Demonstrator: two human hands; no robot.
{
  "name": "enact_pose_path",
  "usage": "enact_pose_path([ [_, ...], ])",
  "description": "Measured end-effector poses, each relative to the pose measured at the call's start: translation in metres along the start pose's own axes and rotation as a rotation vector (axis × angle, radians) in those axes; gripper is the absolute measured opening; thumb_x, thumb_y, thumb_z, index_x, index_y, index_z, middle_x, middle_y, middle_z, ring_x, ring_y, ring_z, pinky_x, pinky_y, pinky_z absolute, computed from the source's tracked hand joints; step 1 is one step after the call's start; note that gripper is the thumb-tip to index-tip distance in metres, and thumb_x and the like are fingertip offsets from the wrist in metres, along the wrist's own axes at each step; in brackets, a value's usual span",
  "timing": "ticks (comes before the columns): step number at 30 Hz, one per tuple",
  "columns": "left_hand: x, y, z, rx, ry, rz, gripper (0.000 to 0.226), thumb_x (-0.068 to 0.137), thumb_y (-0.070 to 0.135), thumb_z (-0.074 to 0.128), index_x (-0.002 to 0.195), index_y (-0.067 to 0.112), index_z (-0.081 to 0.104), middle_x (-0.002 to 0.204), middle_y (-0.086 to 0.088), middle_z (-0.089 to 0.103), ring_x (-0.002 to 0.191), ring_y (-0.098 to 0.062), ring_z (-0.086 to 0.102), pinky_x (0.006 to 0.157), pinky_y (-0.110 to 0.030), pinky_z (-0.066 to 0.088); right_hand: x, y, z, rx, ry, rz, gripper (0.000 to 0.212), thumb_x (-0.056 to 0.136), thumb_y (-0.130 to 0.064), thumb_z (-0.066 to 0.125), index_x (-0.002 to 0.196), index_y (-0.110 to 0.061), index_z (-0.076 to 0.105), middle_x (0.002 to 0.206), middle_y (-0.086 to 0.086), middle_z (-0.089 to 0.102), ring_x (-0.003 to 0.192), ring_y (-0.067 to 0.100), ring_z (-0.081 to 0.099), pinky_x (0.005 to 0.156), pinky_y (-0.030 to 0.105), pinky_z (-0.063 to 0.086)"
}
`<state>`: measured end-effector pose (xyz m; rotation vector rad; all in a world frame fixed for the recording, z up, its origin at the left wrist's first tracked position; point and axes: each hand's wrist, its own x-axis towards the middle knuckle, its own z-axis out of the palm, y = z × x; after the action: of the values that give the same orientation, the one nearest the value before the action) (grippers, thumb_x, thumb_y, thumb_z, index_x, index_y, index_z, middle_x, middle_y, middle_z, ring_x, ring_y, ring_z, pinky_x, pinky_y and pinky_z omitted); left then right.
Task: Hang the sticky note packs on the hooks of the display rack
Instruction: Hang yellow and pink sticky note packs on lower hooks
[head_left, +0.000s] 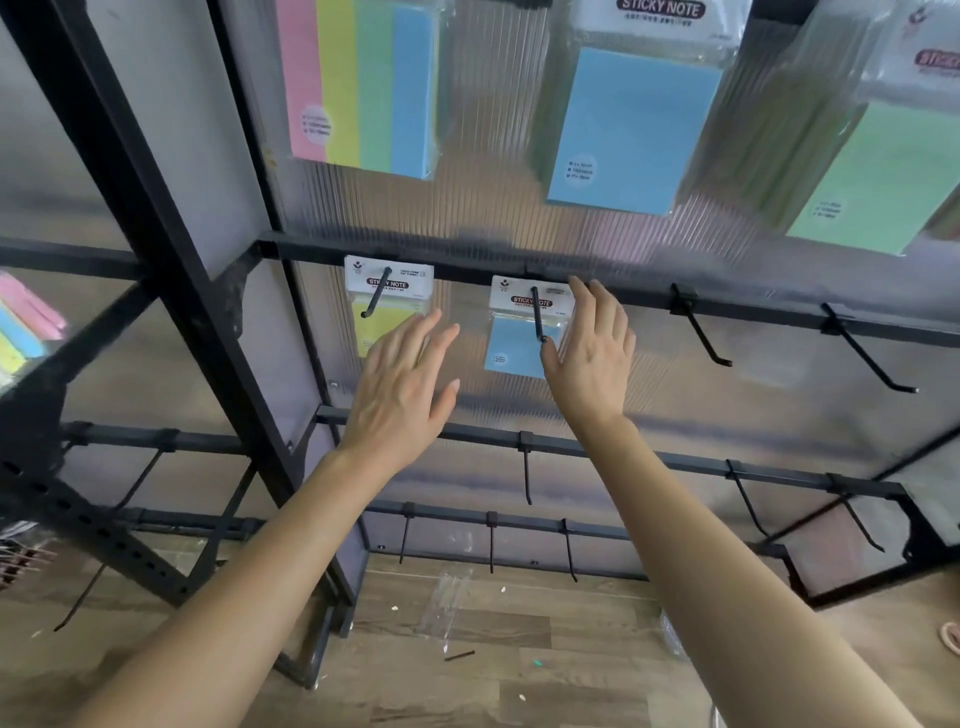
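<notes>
A small blue sticky note pack (511, 349) hangs on a black hook (537, 317) of the display rack's middle bar (467, 265). To its left a small yellow pack (382, 317) hangs on another hook (376, 293). My right hand (592, 353) is spread beside the blue pack, fingers straight, its thumb near the hook's tip. My left hand (402, 387) hovers with straight fingers in front of the yellow pack's lower right, holding nothing. Larger packs hang above: a four-colour one (363, 83), a blue one (628, 124) and a green one (878, 176).
Bare hooks (701, 332) (867, 358) stick out of the middle bar to the right. Lower bars (649, 457) carry several more bare hooks. A second rack frame (130, 218) stands at the left with coloured packs (23, 327). Clear wrappers (447, 597) lie on the wooden floor.
</notes>
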<state>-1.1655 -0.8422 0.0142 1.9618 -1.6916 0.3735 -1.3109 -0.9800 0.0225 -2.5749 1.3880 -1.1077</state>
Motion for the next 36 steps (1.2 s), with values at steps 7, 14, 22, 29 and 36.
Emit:
enact_pose_path([
  [7,-0.041,0.013,0.015,-0.004,-0.071,-0.033,0.053,0.087,0.024,0.052,0.135,0.005,0.041,0.143,-0.018,0.038,0.131,-0.035,0.035,0.107,-0.049,0.028,-0.069,0.006,0.005,-0.046,-0.187,-0.038,0.069,0.092,-0.024,0.054,0.149,-0.016,0.015,0.155,0.015,0.013,0.144,0.031,0.006,0.115,0.043,0.006],
  [14,-0.094,0.025,0.023,-0.004,-0.138,-0.115,0.057,0.089,0.019,0.058,0.140,0.005,0.036,0.147,-0.019,0.031,0.135,-0.035,0.028,0.111,-0.045,0.018,-0.131,0.009,0.008,-0.020,-0.317,-0.104,0.068,0.093,-0.022,0.053,0.149,-0.017,0.016,0.155,0.016,0.013,0.144,0.032,0.006,0.115,0.043,0.004],
  [22,-0.160,0.042,0.011,0.065,-0.184,-0.365,0.059,0.091,0.022,0.054,0.143,0.008,0.030,0.150,-0.017,0.025,0.137,-0.032,0.024,0.111,-0.042,0.018,-0.174,0.006,0.010,0.042,-0.520,-0.288,0.066,0.095,-0.024,0.049,0.149,-0.018,0.013,0.156,0.014,0.008,0.144,0.031,0.001,0.115,0.041,-0.002],
  [29,-0.220,0.083,-0.004,0.139,-0.187,-0.639,0.060,0.092,0.025,0.052,0.144,0.011,0.027,0.151,-0.013,0.023,0.138,-0.030,0.023,0.110,-0.043,0.020,-0.214,0.004,0.002,0.069,-0.664,-0.475,0.066,0.097,-0.028,0.044,0.150,-0.021,0.006,0.157,0.011,0.003,0.144,0.028,-0.005,0.112,0.037,-0.011],
  [36,-0.286,0.115,-0.026,0.195,-0.150,-0.852,0.062,0.088,0.022,0.056,0.143,0.010,0.029,0.151,-0.011,0.025,0.137,-0.029,0.023,0.110,-0.041,0.019,-0.250,-0.016,-0.011,0.187,-0.779,-0.655,0.066,0.095,-0.022,0.047,0.150,-0.018,0.011,0.157,0.013,0.005,0.144,0.029,-0.002,0.113,0.042,-0.009],
])
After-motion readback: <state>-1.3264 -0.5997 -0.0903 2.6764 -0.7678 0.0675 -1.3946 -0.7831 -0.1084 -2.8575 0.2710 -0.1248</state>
